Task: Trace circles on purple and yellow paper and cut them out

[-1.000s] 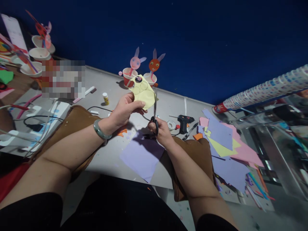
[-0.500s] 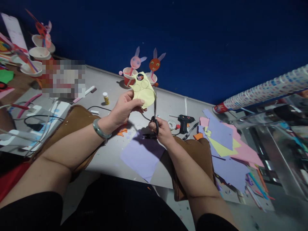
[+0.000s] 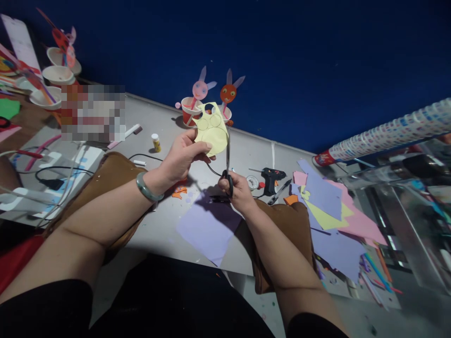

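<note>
My left hand [image 3: 188, 152] pinches a piece of yellow paper [image 3: 215, 140] between thumb and fingers. Circles are drawn on the paper, and a round hole is cut near its top. Black-handled scissors [image 3: 228, 176] are gripped in my right hand [image 3: 239, 190], blades pointing away from me along the paper's right edge. Whether the blades touch the paper I cannot tell. Behind the paper stand two cups with rabbit figures, a pink rabbit [image 3: 200, 90] and an orange rabbit [image 3: 228, 94]. Below my hands lies a purple sheet [image 3: 207, 230].
A black glue gun [image 3: 270, 180] and a craft knife [image 3: 280, 192] lie right of my right hand. Further right are purple, yellow and pink paper sheets [image 3: 327, 192] and a long stack of paper cups [image 3: 387, 134]. A small bottle [image 3: 155, 142] and a power strip [image 3: 70, 183] are on the left.
The yellow paper has turned slightly in my left hand and sits a little to the right. My right hand keeps its grip on the scissors, nearly unmoved.
</note>
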`<control>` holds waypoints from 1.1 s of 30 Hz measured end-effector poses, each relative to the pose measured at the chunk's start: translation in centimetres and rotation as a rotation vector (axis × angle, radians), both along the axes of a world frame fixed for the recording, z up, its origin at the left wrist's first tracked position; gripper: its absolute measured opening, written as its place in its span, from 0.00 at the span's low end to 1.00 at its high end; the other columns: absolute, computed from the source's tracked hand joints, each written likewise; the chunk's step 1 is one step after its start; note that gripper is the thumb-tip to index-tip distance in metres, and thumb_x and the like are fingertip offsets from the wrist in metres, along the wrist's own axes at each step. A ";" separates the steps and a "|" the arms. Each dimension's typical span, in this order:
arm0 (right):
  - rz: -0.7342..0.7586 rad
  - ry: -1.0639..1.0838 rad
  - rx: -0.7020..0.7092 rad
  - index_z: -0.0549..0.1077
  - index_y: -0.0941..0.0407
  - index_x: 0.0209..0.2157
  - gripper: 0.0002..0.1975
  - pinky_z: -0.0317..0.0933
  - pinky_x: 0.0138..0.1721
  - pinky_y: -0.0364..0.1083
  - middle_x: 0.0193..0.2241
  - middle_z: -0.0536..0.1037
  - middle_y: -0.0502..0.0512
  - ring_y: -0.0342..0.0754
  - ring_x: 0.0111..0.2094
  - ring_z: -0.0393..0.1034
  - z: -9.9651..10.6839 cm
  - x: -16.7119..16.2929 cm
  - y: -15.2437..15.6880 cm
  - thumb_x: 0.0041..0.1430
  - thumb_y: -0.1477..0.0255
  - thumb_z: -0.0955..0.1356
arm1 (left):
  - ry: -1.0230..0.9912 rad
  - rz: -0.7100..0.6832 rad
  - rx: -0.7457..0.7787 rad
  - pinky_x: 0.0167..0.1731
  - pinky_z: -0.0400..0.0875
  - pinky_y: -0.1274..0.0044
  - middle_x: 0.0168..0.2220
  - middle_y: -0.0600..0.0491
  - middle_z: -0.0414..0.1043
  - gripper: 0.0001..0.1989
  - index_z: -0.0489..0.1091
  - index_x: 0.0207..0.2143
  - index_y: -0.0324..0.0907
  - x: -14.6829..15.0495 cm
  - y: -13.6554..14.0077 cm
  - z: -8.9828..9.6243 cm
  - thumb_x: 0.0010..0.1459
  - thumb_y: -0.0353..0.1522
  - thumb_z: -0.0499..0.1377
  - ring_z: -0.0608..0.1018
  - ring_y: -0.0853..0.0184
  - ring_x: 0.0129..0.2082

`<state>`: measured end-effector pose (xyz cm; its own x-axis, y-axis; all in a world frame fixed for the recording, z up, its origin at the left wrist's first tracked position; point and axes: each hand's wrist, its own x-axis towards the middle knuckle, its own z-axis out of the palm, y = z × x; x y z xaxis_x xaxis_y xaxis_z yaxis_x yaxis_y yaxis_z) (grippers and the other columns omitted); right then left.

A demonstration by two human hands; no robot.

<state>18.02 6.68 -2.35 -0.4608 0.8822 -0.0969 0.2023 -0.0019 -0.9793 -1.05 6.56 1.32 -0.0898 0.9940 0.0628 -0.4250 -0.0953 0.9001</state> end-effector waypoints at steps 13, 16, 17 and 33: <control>0.033 0.027 -0.028 0.63 0.53 0.23 0.31 0.47 0.26 0.45 0.18 0.61 0.43 0.40 0.21 0.53 -0.3 0.0 -0.1 0.46 0.41 0.74 | 0.039 0.005 -0.005 0.23 0.74 0.80 0.31 0.53 0.80 0.16 0.73 0.36 0.38 0.2 -0.1 0.1 0.43 0.33 0.67 0.78 0.72 0.23; 0.055 0.029 -0.016 0.63 0.53 0.24 0.30 0.47 0.26 0.45 0.18 0.62 0.43 0.40 0.22 0.52 -0.3 0.0 -0.1 0.48 0.41 0.73 | 0.053 0.000 0.000 0.24 0.74 0.80 0.30 0.53 0.80 0.14 0.72 0.35 0.39 0.3 -0.1 -0.1 0.44 0.34 0.66 0.78 0.72 0.23; 0.057 0.034 -0.009 0.63 0.53 0.24 0.30 0.47 0.26 0.45 0.18 0.62 0.43 0.40 0.22 0.52 -0.4 0.0 -0.1 0.48 0.42 0.73 | 0.055 -0.004 0.000 0.24 0.74 0.80 0.30 0.53 0.80 0.14 0.72 0.35 0.39 0.2 -0.1 -0.1 0.45 0.34 0.66 0.78 0.72 0.23; 0.083 0.056 0.033 0.66 0.54 0.25 0.34 0.50 0.29 0.45 0.21 0.65 0.45 0.41 0.24 0.54 -0.6 0.5 0.1 0.47 0.37 0.72 | 0.132 -0.022 0.046 0.24 0.73 0.79 0.28 0.54 0.79 0.11 0.72 0.34 0.39 0.4 -0.2 -0.4 0.47 0.33 0.67 0.78 0.72 0.22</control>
<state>18.52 6.78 -2.95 -0.5363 0.8431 -0.0403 0.1452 0.0451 -0.9884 -0.69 6.38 0.88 -0.0556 0.9914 0.1187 -0.3058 -0.1301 0.9432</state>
